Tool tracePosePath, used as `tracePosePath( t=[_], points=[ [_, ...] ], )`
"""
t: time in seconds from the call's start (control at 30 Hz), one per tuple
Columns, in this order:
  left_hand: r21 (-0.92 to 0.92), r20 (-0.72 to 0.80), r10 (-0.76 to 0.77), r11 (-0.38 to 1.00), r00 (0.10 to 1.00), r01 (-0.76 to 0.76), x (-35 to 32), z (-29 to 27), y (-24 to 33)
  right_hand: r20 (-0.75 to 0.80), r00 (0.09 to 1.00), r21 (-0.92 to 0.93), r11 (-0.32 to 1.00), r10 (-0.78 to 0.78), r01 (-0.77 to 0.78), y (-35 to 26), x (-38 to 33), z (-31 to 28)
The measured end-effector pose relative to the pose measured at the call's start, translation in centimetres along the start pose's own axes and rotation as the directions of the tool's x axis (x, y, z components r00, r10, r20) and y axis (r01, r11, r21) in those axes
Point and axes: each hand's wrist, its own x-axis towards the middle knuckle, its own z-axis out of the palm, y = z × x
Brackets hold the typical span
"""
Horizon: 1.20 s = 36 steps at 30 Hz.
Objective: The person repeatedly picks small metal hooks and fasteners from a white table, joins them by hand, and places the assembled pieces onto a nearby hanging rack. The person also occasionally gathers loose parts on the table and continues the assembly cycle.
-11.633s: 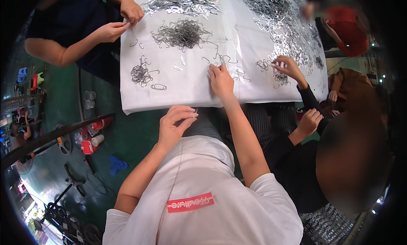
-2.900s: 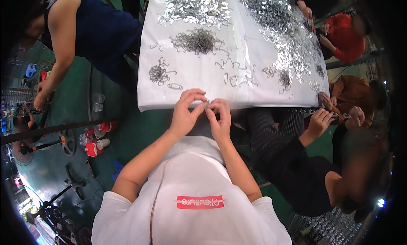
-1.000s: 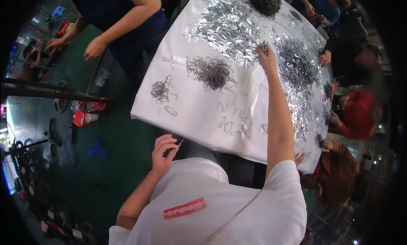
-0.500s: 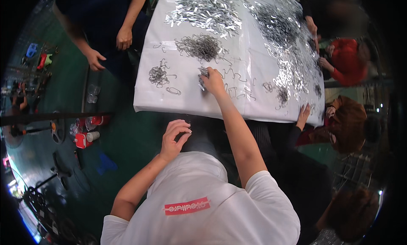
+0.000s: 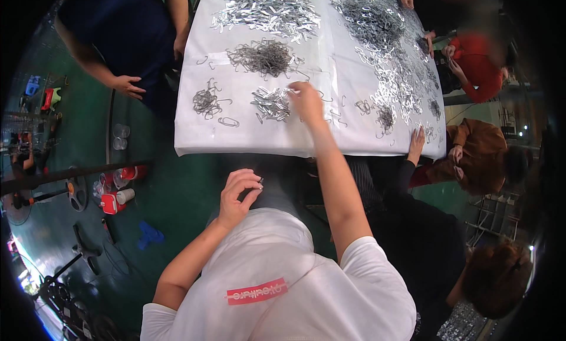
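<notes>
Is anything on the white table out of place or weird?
A little: some wire hooks lie loose right of the right hand, and one oval wire loop sits apart from the leftmost hook pile, so they look scattered.

The white short-sleeved shirt (image 5: pixel 342 299) bears a red rectangular print (image 5: pixel 256 291).

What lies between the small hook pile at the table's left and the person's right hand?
The head view shows a heap of silvery pieces between the hook pile and right hand, plus a wire loop lower in the picture.
</notes>
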Motion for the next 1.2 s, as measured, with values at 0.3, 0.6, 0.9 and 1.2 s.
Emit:
tracePosePath(
  t=[0.3, 0.6, 0.9, 1.2],
  points=[
    [0.004, -0.019, -0.017, 1.0, 1.0, 0.017, -0.2, 0.3, 0.8, 0.021, 0.979, -0.243, 0.951, 0.204, -0.193, 6.7, 4.0, -4.5],
    [0.033, -0.052, 0.009, 0.999, 0.999, -0.007, 0.3, 0.6, 1.1, 0.036, 0.994, -0.282, 0.955, 0.104, -0.09, 5.6, 3.6, -2.2],
    [-0.005, -0.076, 0.054, 0.999, 0.996, -0.054, 0.6, 1.4, 1.1, 0.276, 0.958, 0.741, 0.619, 0.074, -0.262, -1.4, -11.9, -4.5],
    [0.023, -0.036, 0.113, 0.993, 0.993, -0.112, 1.2, 1.0, 1.6, 0.214, 0.969, 0.854, 0.458, 0.125, -0.248, -7.0, -22.6, -4.6]
  ],
)
